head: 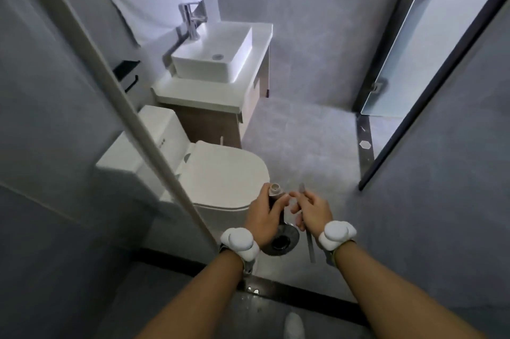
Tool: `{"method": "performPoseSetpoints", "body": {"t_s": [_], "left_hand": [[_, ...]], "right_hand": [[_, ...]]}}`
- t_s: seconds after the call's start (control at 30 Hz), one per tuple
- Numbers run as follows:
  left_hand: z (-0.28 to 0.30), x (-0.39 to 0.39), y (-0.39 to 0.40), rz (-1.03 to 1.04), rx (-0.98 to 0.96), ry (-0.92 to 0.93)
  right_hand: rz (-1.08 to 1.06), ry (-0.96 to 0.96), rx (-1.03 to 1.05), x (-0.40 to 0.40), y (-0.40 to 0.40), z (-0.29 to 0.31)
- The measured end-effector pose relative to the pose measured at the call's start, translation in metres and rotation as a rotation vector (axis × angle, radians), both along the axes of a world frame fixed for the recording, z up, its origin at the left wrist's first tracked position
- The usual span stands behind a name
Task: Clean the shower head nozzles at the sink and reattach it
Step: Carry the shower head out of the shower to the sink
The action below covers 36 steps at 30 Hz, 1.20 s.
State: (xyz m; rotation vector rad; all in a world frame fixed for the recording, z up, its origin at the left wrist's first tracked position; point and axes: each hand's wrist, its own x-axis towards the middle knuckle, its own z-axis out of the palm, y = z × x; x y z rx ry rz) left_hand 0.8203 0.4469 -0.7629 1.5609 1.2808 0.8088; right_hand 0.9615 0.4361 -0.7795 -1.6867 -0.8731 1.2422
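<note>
My left hand (pixel 262 217) grips the dark handle of the shower head (pixel 281 239), its threaded end pointing up and its round face hanging low near my wrist. My right hand (pixel 311 211) holds a thin grey toothbrush-like tool (pixel 309 239), which runs from above my fingers down past my wrist. Both hands are close together, just beyond the toilet's front edge. The white sink (pixel 240 62) with a chrome tap (pixel 191 21) stands farther off at the upper left.
A white toilet (pixel 220 173) with its lid shut sits between me and the vanity. A glass partition edge (pixel 124 95) runs diagonally on the left. A frosted glass door (pixel 408 57) stands open at right. Grey floor tiles lie ahead, and a dark threshold strip crosses below my forearms.
</note>
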Motion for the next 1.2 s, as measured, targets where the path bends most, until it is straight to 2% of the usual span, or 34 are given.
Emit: {"method": "performPoseSetpoints", "body": {"t_s": [0.2,0.37,0.53,0.67,0.83,1.07,1.2], "left_hand": [[-0.004,0.052,0.087,0.134,-0.014,-0.062],[-0.004,0.081,0.177,0.404,-0.109,-0.225],[-0.012,0.094,0.274,0.766,-0.289,-0.504],[-0.019,0.094,0.357,0.923,-0.364,-0.759],[-0.011,0.082,0.454,0.967,-0.405,-0.78],[0.009,0.057,0.566,1.06,-0.403,-0.789],[0.013,0.049,0.629,1.14,-0.379,-0.819]], "right_hand": [[-0.038,0.02,-0.017,0.055,0.071,0.008],[-0.05,0.063,0.048,0.088,0.144,0.019],[-0.017,0.047,0.051,0.108,0.226,0.025],[0.036,0.016,0.036,0.115,0.309,0.029],[0.095,-0.035,0.006,0.101,0.416,0.035],[0.203,0.006,-0.053,0.07,0.565,0.046],[0.281,-0.068,-0.058,0.059,0.654,0.039]]}}
